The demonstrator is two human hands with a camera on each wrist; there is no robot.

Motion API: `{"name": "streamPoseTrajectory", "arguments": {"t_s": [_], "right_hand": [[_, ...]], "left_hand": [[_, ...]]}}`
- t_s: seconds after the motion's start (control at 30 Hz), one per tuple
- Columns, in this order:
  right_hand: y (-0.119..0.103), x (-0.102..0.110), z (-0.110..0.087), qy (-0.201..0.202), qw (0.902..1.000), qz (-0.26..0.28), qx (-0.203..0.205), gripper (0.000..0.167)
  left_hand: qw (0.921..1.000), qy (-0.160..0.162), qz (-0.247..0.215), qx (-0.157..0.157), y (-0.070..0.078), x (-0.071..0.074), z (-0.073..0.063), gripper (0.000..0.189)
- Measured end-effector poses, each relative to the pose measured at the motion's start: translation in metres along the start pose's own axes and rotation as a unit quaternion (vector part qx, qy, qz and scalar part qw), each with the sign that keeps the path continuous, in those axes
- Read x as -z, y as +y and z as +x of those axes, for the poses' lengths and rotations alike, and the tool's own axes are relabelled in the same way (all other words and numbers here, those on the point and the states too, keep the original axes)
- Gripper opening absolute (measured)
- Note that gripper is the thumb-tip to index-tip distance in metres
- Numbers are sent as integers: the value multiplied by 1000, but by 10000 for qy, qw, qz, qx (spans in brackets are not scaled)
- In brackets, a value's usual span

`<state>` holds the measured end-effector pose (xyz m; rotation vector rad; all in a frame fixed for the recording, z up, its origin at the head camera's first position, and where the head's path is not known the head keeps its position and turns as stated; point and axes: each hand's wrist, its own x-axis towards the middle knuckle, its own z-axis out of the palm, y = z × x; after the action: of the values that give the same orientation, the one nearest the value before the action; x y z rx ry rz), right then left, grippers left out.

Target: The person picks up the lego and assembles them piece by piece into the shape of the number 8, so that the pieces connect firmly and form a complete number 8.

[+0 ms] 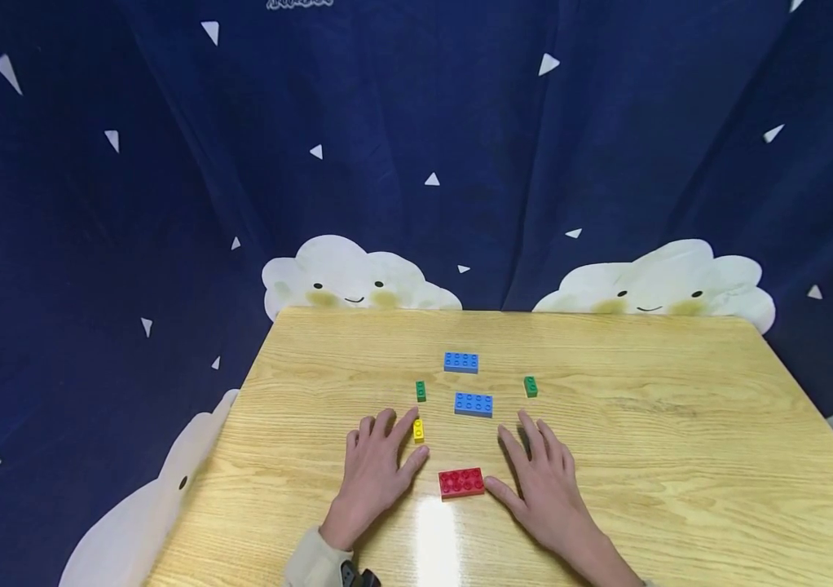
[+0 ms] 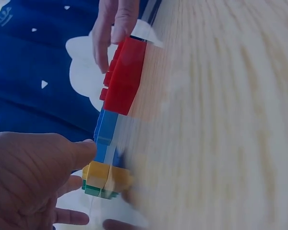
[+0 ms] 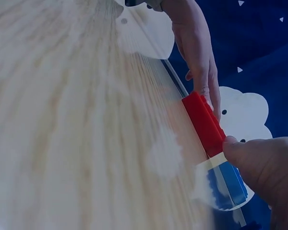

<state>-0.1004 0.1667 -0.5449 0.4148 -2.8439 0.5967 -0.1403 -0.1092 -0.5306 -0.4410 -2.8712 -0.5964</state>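
Observation:
My left hand (image 1: 375, 475) hovers low at the left of the bricks, fingers spread, with the index fingertip right at a small yellow brick (image 1: 419, 430). My right hand (image 1: 544, 489) is at the right, fingers loosely extended, its thumb tip right beside the end of a red eight-stud brick (image 1: 461, 483). Between and beyond the hands lies a blue eight-stud brick (image 1: 473, 404), with a second blue brick (image 1: 461, 363) farther back. One small green brick (image 1: 420, 391) sits beyond the yellow one; another green brick (image 1: 531, 386) lies past my right fingertips. Neither hand grips anything.
All the bricks lie separately on a light wooden table (image 1: 680, 424). A dark blue curtain (image 1: 387, 98) with white triangles and clouds hangs behind the table's far edge and along its left side. A bright reflection shows near the front.

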Motion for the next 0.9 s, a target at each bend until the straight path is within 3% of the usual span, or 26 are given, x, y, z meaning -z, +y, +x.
{"name": "streamPoseTrajectory", "arguments": {"t_s": [0.53,0.9], "right_hand": [[-12,-5,-1,-316,9991,194,190,69],[-20,-9,-2,-379,9972,360,529,58]], "left_hand": [[9995,-79,-292,-14,0,-1,9,65],[9994,-59,-327,-107,-2,-3,15,51]]}}
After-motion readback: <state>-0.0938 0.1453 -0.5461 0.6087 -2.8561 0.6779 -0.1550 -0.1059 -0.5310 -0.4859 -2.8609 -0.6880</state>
